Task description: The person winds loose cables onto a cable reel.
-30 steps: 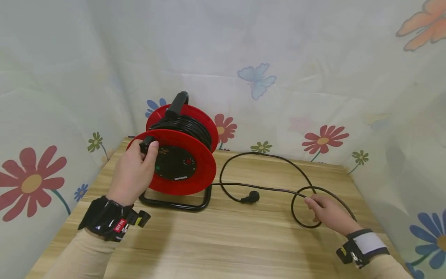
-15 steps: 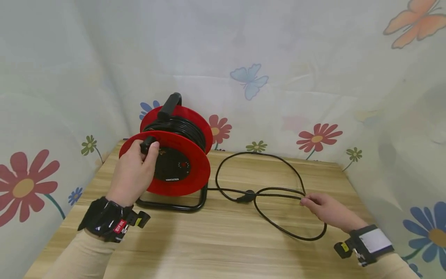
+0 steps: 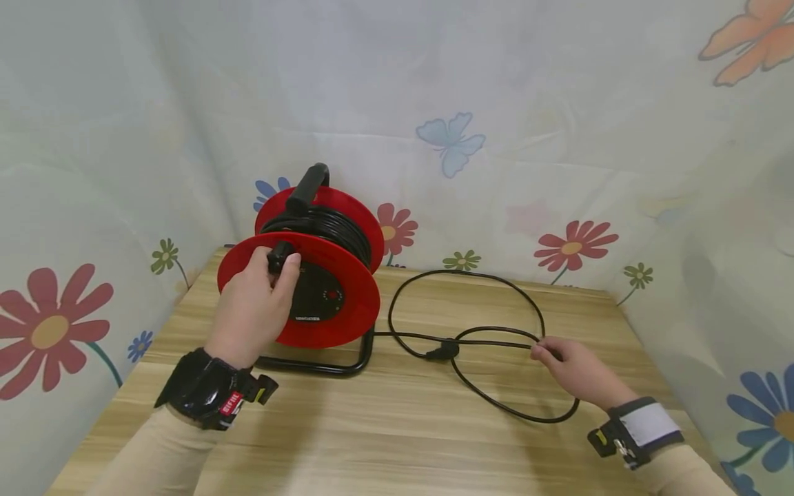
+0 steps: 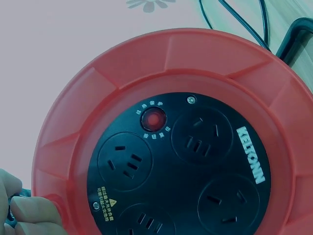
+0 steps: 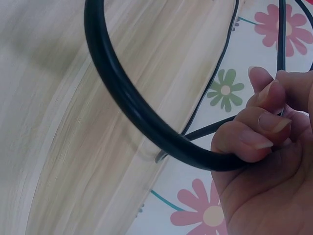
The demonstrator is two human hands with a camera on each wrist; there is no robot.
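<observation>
A red cable reel (image 3: 356, 303) with a black socket panel (image 4: 181, 171) stands at the left of the table, black cable (image 3: 329, 227) wound between its discs. My left hand (image 3: 257, 303) grips the black crank knob (image 3: 281, 253) on the near disc. In the left wrist view only fingertips (image 4: 36, 210) of that hand show at the lower left. Out to the right, my right hand (image 3: 579, 368) holds the loose cable (image 3: 496, 342), its fingers curled round it in the right wrist view. Loops of cable lie between hand and reel, with the black plug (image 3: 443, 350) among them.
The reel rests on a black tube frame (image 3: 335, 370) and has a black carry handle (image 3: 308, 189) on top. A wooden table (image 3: 384, 441) lies underneath. White cloth (image 3: 372, 83) printed with flowers and butterflies hangs behind and at both sides.
The left hand and crank knob have shifted slightly right across the reel face, which has turned. The cable loop by the right hand has swung left and widened, now overlapping the plug.
</observation>
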